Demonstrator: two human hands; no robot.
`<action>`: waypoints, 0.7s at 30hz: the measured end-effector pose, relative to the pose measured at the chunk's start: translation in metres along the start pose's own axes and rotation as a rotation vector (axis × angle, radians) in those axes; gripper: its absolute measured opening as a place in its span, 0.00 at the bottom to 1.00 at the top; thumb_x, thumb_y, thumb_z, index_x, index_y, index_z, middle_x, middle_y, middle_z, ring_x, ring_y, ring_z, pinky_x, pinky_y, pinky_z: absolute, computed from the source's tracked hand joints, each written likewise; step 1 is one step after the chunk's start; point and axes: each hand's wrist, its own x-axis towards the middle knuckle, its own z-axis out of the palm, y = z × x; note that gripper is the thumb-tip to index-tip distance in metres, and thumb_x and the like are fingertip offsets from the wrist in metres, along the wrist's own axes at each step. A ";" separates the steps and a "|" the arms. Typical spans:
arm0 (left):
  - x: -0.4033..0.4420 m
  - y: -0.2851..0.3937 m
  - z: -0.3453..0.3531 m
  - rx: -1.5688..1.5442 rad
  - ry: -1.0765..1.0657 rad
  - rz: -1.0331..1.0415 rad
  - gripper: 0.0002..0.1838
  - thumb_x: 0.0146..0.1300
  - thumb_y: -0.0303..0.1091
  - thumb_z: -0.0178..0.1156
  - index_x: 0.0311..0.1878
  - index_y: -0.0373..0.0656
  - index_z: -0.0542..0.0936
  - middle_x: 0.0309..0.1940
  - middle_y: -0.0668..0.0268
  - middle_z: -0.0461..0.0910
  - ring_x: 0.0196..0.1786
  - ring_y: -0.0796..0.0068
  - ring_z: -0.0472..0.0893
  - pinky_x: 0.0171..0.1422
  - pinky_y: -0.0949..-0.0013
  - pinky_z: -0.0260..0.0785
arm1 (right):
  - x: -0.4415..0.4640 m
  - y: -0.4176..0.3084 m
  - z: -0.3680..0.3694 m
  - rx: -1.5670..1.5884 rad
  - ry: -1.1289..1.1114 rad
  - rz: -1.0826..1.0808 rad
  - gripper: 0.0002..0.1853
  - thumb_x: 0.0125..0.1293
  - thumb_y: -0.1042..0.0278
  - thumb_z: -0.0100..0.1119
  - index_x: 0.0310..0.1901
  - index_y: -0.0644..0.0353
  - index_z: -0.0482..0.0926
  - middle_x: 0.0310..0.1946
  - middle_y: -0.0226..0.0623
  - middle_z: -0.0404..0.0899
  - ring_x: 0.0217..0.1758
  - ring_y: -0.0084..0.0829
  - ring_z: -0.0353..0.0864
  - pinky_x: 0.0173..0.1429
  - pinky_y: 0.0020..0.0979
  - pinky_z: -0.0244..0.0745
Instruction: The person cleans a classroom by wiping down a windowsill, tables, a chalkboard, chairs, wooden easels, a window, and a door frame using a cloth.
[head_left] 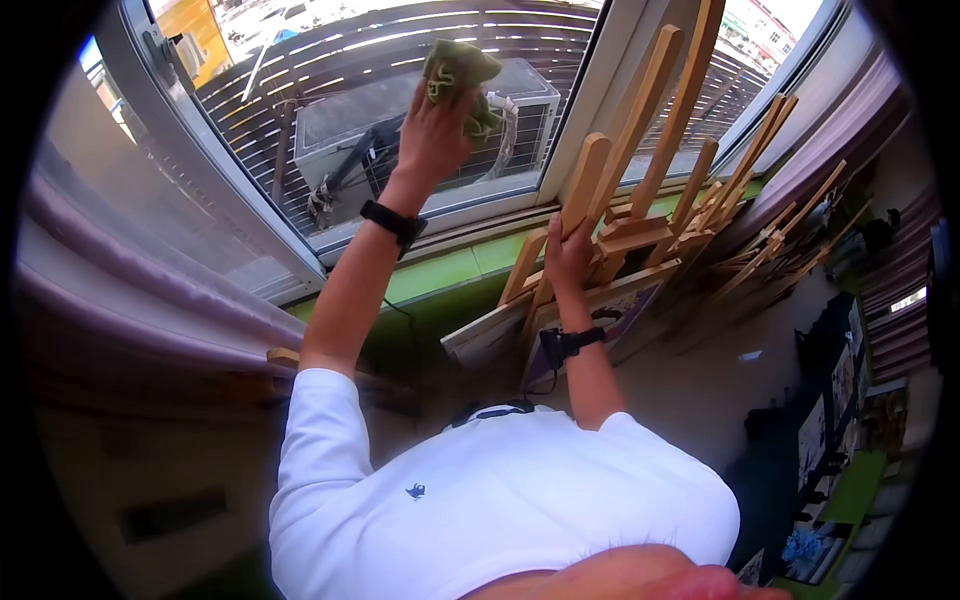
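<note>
A crumpled green cloth [455, 75] is in my left hand [437, 130], raised against the window glass [350, 60]. My fingers are partly hidden by the cloth's folds. Lower and to the right, my right hand [568, 255] is closed round an upright wooden easel [585, 175] beside the window sill. Flat framed boards [490, 335] lean below this hand among the easel legs. Both my wrists carry black bands.
More wooden easels [775, 130] stand along the windows to the right. A green ledge [440, 275] runs under the window frame. Pinkish curtains [150, 270] hang at the left. Outside are an air-conditioner unit [335, 120] and a slatted fence. Dark-covered tables [815, 385] stand at the far right.
</note>
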 end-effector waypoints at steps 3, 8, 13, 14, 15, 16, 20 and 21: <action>0.002 -0.027 -0.050 0.019 0.261 -0.182 0.34 0.49 0.40 0.66 0.63 0.58 0.69 0.75 0.59 0.54 0.72 0.48 0.60 0.77 0.51 0.49 | 0.001 0.001 0.003 0.045 0.017 -0.012 0.23 0.68 0.49 0.54 0.43 0.64 0.64 0.27 0.56 0.76 0.34 0.60 0.78 0.35 0.51 0.71; -0.055 -0.033 -0.023 0.028 0.072 -0.145 0.24 0.46 0.32 0.64 0.51 0.46 0.75 0.68 0.60 0.64 0.65 0.51 0.69 0.67 0.57 0.66 | 0.001 -0.004 -0.002 0.070 -0.036 -0.017 0.22 0.68 0.51 0.55 0.43 0.64 0.65 0.28 0.55 0.76 0.34 0.59 0.78 0.36 0.49 0.71; -0.068 0.027 -0.036 -0.280 -0.150 -0.186 0.18 0.44 0.30 0.65 0.41 0.42 0.75 0.43 0.60 0.78 0.46 0.52 0.80 0.49 0.59 0.74 | 0.001 -0.003 -0.025 0.029 -0.089 -0.163 0.28 0.64 0.58 0.61 0.58 0.65 0.63 0.51 0.51 0.70 0.55 0.44 0.72 0.56 0.41 0.67; -0.063 0.047 -0.049 -0.377 -0.071 -0.314 0.18 0.45 0.30 0.66 0.40 0.41 0.73 0.37 0.59 0.78 0.41 0.50 0.81 0.44 0.57 0.74 | -0.003 -0.002 -0.032 0.064 -0.105 -0.175 0.32 0.62 0.60 0.63 0.62 0.65 0.61 0.56 0.46 0.64 0.60 0.40 0.66 0.63 0.39 0.63; -0.059 0.066 -0.062 -0.376 -0.084 -0.314 0.18 0.45 0.30 0.66 0.40 0.41 0.73 0.37 0.59 0.78 0.41 0.50 0.81 0.44 0.57 0.74 | -0.008 -0.011 -0.045 0.064 -0.108 -0.163 0.32 0.62 0.60 0.63 0.62 0.65 0.61 0.56 0.46 0.64 0.60 0.40 0.66 0.63 0.39 0.63; -0.054 0.086 -0.076 -0.511 -0.052 -0.296 0.19 0.45 0.30 0.67 0.41 0.40 0.72 0.38 0.57 0.77 0.41 0.49 0.79 0.44 0.58 0.73 | -0.013 -0.023 -0.060 0.169 -0.143 -0.186 0.34 0.62 0.60 0.64 0.64 0.65 0.60 0.56 0.46 0.65 0.60 0.39 0.66 0.64 0.39 0.63; -0.043 0.171 -0.105 -0.793 -0.449 -0.068 0.24 0.51 0.30 0.64 0.51 0.41 0.67 0.43 0.53 0.77 0.45 0.48 0.79 0.48 0.57 0.70 | -0.042 -0.037 -0.123 0.586 -0.364 -0.091 0.33 0.61 0.66 0.65 0.64 0.65 0.62 0.58 0.43 0.67 0.62 0.35 0.68 0.66 0.38 0.63; -0.044 0.192 -0.107 -0.787 -0.618 0.051 0.24 0.53 0.32 0.63 0.53 0.40 0.68 0.45 0.51 0.78 0.47 0.48 0.79 0.49 0.55 0.70 | -0.046 -0.034 -0.142 0.438 -0.330 -0.228 0.30 0.62 0.66 0.65 0.62 0.65 0.65 0.57 0.43 0.68 0.59 0.32 0.70 0.63 0.35 0.66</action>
